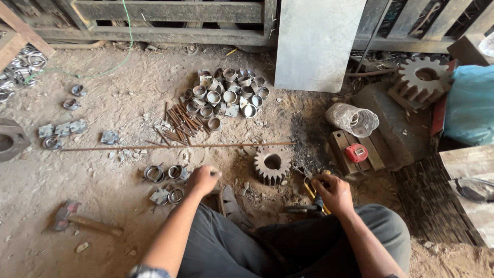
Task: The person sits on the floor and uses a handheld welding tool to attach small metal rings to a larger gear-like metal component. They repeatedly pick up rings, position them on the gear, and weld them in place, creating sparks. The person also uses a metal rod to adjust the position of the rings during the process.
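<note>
Gripped a yellow-handled tool (312, 191) in the right hand (334, 193), fingers clenched around it, low to the dirt. Kept the left hand (203, 180) curled knuckles-up on the ground; could not tell whether anything lay inside that fist. Had welded metal rings (165, 175) just outboard of the left fist, a small gear (272, 164) between the two grips, and a long thin rod (180, 147) beyond both.

Judged as risks: could snag the tool tip on the gear's teeth, given how close they lay beside the right grip. Could roll or scatter the loose rings with a careless sweep of the left fist. Could knock the rod askew by reaching over it towards the pile of short pipe pieces (226, 95) further out.

Noted as containers: a pale mesh-like cylinder (355, 119) on its side beyond the right grip, contents not discernible; a blue bag (471, 103) far outboard of it, contents hidden.
</note>
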